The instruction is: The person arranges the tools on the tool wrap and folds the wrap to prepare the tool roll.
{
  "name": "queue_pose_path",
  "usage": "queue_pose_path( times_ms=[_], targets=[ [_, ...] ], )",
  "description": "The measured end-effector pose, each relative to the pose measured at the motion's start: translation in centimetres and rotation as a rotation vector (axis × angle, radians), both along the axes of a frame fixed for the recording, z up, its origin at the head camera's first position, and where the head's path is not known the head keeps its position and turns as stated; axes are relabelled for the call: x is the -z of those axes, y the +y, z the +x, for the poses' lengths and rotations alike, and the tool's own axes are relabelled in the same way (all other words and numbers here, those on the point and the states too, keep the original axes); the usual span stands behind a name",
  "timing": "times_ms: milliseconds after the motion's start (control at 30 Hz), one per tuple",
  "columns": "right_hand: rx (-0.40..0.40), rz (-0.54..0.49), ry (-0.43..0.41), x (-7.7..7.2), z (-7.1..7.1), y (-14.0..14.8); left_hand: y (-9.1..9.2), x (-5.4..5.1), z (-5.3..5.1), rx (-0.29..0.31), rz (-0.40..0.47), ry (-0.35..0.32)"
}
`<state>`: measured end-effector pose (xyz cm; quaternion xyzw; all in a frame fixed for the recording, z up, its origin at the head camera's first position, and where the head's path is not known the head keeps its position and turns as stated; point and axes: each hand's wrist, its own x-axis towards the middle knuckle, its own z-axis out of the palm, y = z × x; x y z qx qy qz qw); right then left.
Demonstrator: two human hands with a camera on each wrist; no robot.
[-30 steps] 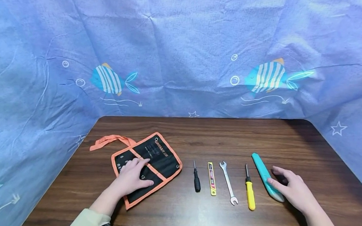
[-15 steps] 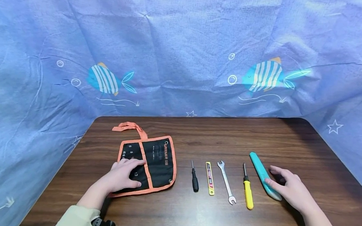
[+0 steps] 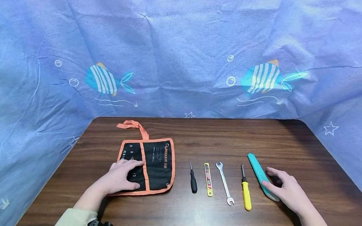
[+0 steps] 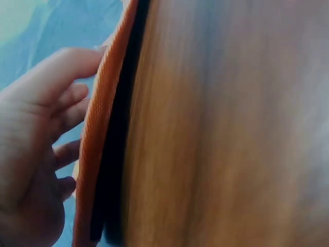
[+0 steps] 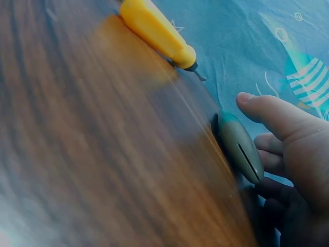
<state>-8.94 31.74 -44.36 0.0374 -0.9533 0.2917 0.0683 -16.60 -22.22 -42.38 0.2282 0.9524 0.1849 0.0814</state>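
In the head view, a black tool pouch (image 3: 158, 163) with orange edging and printed numbers lies flat at the left of the table. My left hand (image 3: 120, 176) rests on its numbered side with fingers loosely spread. The left wrist view shows the pouch's orange edge (image 4: 95, 139) beside the fingers. At the right, my right hand (image 3: 289, 190) lies beside a slim teal tool (image 3: 258, 170), the thumb over its lower part. In the right wrist view, the tool's grey end (image 5: 241, 146), with a slit, sits near the relaxed fingers; no firm grip shows.
Between the hands lie a black-handled screwdriver (image 3: 193, 182), a flat yellow strip (image 3: 208, 179) with a hole, a double open-ended wrench (image 3: 224, 183) and a yellow-handled screwdriver (image 3: 246, 195). An orange strap (image 3: 134, 125) trails behind the pouch. A blue fish-print cloth (image 3: 184, 58) hangs behind the table.
The pouch has turned clockwise under my left hand, and its strap has swung from the left to the back. My right hand has stayed beside the teal tool.
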Motion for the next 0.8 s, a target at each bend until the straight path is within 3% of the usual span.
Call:
queue_pose_path(
  times_ms=[167, 333, 533, 800],
  targets=[
    [-0.001, 0.02, -0.003, -0.1, 0.1, -0.4, 0.8, 0.4, 1.0, 0.013, 0.121, 0.037],
    [0.004, 0.031, -0.035, 0.1, 0.1, -0.5, 1.2, 0.9, 1.5, -0.012, 0.212, -0.001],
    [0.004, 0.024, 0.005, 0.6, 0.1, -0.1, 1.2, 1.6, 1.5, -0.003, 0.217, -0.034],
    [0.01, 0.036, 0.019, 0.8, 0.0, 0.2, 0.8, 2.2, 1.7, 0.032, 0.236, -0.007]
  ],
)
